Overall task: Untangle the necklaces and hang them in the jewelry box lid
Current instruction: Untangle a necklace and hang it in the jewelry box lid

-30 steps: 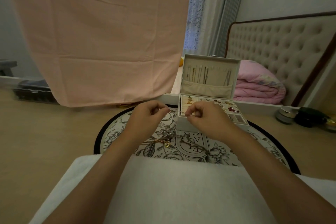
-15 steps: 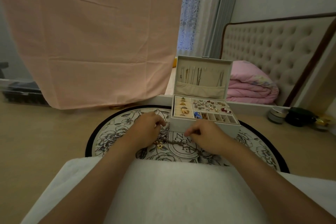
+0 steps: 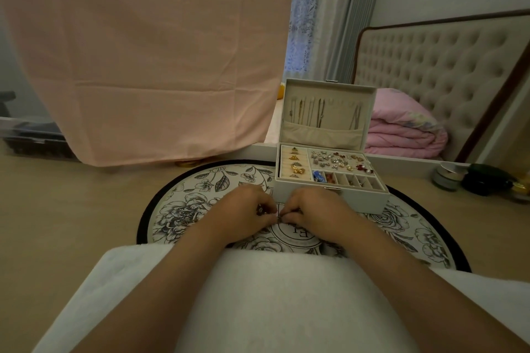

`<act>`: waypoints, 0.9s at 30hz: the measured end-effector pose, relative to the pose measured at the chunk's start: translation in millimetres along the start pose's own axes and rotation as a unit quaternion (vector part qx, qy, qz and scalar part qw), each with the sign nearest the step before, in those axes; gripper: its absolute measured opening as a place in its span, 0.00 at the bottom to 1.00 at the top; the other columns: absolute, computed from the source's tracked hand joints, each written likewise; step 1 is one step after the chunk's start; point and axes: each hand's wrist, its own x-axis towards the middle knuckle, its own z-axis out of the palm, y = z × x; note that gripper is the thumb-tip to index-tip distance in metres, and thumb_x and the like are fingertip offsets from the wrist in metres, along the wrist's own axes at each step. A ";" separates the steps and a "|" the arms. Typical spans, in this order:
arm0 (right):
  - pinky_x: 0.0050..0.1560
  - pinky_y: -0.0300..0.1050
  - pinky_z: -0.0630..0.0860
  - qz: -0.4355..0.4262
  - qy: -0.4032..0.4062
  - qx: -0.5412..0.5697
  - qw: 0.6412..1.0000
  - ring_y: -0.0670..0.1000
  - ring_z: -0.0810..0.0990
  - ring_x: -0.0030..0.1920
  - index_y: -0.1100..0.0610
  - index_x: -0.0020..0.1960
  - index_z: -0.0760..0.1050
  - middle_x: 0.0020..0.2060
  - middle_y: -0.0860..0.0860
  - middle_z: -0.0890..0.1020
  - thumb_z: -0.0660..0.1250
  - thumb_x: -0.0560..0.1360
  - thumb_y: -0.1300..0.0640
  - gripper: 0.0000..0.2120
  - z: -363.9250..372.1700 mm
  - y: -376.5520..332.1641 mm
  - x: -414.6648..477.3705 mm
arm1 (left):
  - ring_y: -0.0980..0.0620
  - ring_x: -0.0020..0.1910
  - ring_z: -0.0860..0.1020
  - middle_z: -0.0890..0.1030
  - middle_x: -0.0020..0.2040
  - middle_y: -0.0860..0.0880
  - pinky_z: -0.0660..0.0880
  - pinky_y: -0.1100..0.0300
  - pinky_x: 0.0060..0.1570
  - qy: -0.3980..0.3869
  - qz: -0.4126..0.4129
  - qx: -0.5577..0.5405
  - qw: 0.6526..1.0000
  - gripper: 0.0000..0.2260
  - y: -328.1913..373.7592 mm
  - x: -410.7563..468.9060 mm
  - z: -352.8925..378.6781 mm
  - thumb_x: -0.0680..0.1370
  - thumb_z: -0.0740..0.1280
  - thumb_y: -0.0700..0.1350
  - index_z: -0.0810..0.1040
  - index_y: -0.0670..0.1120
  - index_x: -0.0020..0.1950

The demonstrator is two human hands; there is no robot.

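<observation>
- The left hand [image 3: 243, 213] and right hand [image 3: 311, 210] pinched the tangled necklaces [image 3: 261, 210] between them (fingers curled).
- The jewelry box lid [image 3: 339, 114] stood upright ahead, nearer the right hand.

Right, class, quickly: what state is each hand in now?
Left hand: closed, pinching the tangled necklaces.
Right hand: closed, pinching the tangled necklaces too.

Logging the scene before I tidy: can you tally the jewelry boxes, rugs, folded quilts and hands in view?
Jewelry box: 1
Round rug: 1
Folded pink quilt: 1
Hands, both pinching the tangled necklaces: 2 (left hand, right hand)
Total: 5
</observation>
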 end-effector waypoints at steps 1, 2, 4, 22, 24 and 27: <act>0.53 0.50 0.78 -0.006 0.007 -0.005 1.000 0.48 0.79 0.51 0.44 0.55 0.85 0.51 0.44 0.82 0.68 0.79 0.46 0.09 -0.5 0.9 -0.1 | 0.57 0.47 0.74 0.79 0.48 0.54 0.71 0.62 0.49 0.000 -0.001 0.004 1.000 0.08 -0.8 -0.6 1.0 0.76 0.72 0.52 0.85 0.52 0.53; 0.53 0.50 0.79 -0.012 0.015 -0.014 1.000 0.48 0.79 0.51 0.45 0.54 0.85 0.51 0.44 0.82 0.67 0.79 0.47 0.09 0.1 1.8 -0.3 | 0.58 0.47 0.73 0.79 0.48 0.54 0.69 0.63 0.48 0.002 -0.004 0.006 1.000 0.08 -1.4 -1.0 1.4 0.76 0.72 0.52 0.85 0.52 0.54; 0.52 0.49 0.79 -0.018 0.032 -0.025 0.999 0.47 0.79 0.50 0.47 0.54 0.84 0.51 0.44 0.82 0.66 0.79 0.47 0.09 3.1 2.3 -1.5 | 0.58 0.46 0.72 0.78 0.48 0.54 0.68 0.64 0.46 0.005 -0.006 0.005 1.000 0.08 -2.8 -1.0 2.2 0.76 0.72 0.51 0.85 0.52 0.53; 0.36 0.41 0.75 0.106 0.020 0.345 0.932 0.44 0.77 0.31 0.59 0.46 0.81 0.31 0.50 0.81 0.66 0.80 0.53 0.11 -3.4 6.2 -13.2 | 0.57 0.35 0.77 0.79 0.35 0.55 0.76 0.58 0.40 0.040 -0.056 -0.203 0.977 0.09 9.1 -8.2 0.7 0.76 0.67 0.39 0.78 0.54 0.45; 0.39 0.47 0.77 0.096 -0.008 0.351 0.931 0.48 0.79 0.34 0.56 0.46 0.83 0.36 0.56 0.84 0.67 0.79 0.52 0.09 -6.4 10.5 -15.4 | 0.60 0.33 0.76 0.78 0.33 0.57 0.75 0.64 0.38 0.037 -0.064 -0.226 0.971 0.09 8.7 -8.1 -0.1 0.76 0.67 0.38 0.79 0.53 0.45; 0.40 0.44 0.81 0.078 -0.024 0.367 0.927 0.49 0.82 0.35 0.53 0.48 0.83 0.42 0.54 0.86 0.73 0.76 0.56 0.02 -8.5 12.6 -17.8 | 0.61 0.33 0.76 0.79 0.32 0.58 0.73 0.67 0.37 0.018 -0.075 -0.265 0.961 0.07 11.2 -7.7 -1.7 0.77 0.68 0.38 0.80 0.50 0.46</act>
